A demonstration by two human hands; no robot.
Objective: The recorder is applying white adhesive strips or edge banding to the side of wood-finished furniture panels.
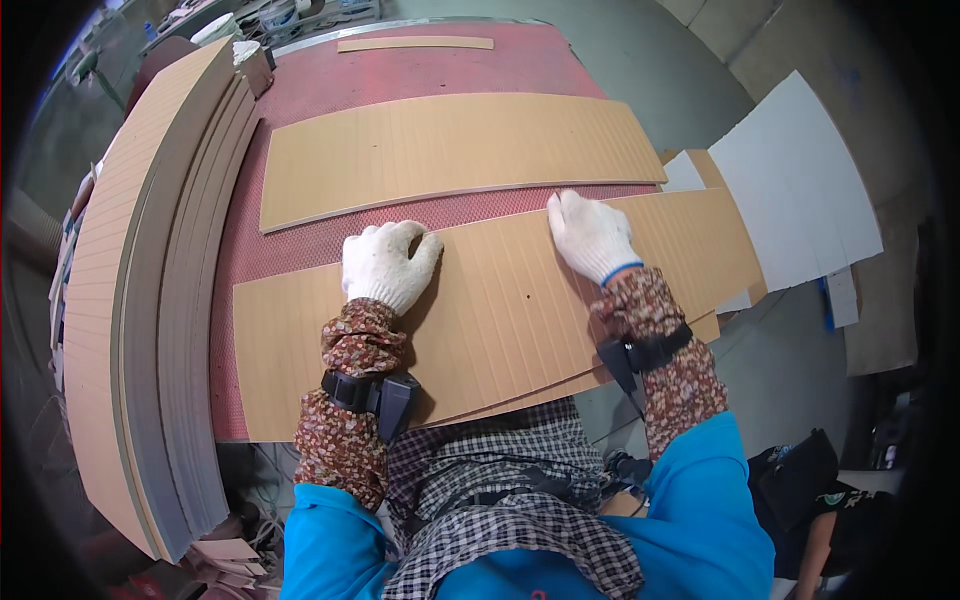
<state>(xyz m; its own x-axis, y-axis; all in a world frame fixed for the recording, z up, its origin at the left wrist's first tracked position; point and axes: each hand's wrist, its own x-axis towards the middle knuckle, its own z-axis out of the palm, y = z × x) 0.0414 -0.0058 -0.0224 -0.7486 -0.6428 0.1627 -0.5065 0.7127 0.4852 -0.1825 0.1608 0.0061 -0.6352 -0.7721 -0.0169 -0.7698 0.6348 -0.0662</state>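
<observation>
A long wood-grain board [500, 315] lies across the near side of the red mesh-topped table, its near edge close to my body. My left hand [390, 265], in a white knit glove, is closed at its far edge, left of the middle. Farther right, my right hand [592, 235] has its gloved fingers curled together on the same edge. The fingertips of both are partly hidden. Another board [705, 328] shows slightly askew beneath the near one. Beyond a strip of red mesh rests a separate wood-grain board [460, 150], apart from both hands.
Several long boards [150, 300] are stacked along the table's left side. A narrow strip [415, 44] lies at the far end of the red tabletop [430, 75]. White sheet material [795, 180] stands at the right. Part of another person [820, 540] appears at lower right.
</observation>
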